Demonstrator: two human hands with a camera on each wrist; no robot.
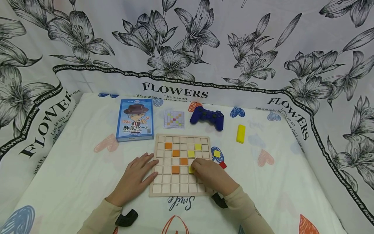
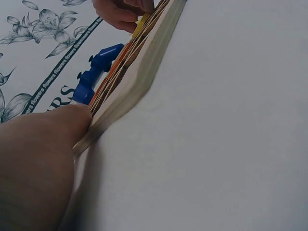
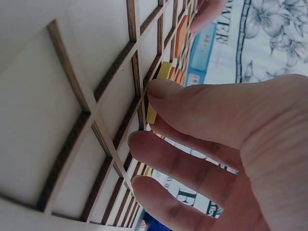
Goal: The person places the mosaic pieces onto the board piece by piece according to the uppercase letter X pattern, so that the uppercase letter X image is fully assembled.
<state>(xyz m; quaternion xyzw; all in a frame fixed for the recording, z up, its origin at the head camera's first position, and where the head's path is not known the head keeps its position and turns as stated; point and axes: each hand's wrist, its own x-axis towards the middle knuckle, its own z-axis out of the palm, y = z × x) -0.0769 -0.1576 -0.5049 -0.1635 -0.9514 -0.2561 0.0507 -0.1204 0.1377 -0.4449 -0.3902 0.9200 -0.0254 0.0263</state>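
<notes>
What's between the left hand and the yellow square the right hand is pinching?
In the head view, an orange square sits between the left hand and the pinched yellow square, on the wooden board, with bare cells on either side.

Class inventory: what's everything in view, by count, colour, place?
Grid board: one, tan, lower centre
Orange tiles: four, orange, in board
Yellow tiles: four, yellow, two in board, one pinched, one loose right of board
Red tile: one visible, red, right of board
Box: one, blue, beyond board
Card: one, pale, right of box
Game controller: one, blue, right of card
Block: one, yellow, right of controller
Sheet: one, white, underneath
Flowered cloth: count unclear, black-white, behind
Wrist devices: two, black, by wrists
Sleeves: two, beige, on forearms
Left hand: one, bare, on board's left edge
Right hand: one, bare, pinching yellow tile
</notes>
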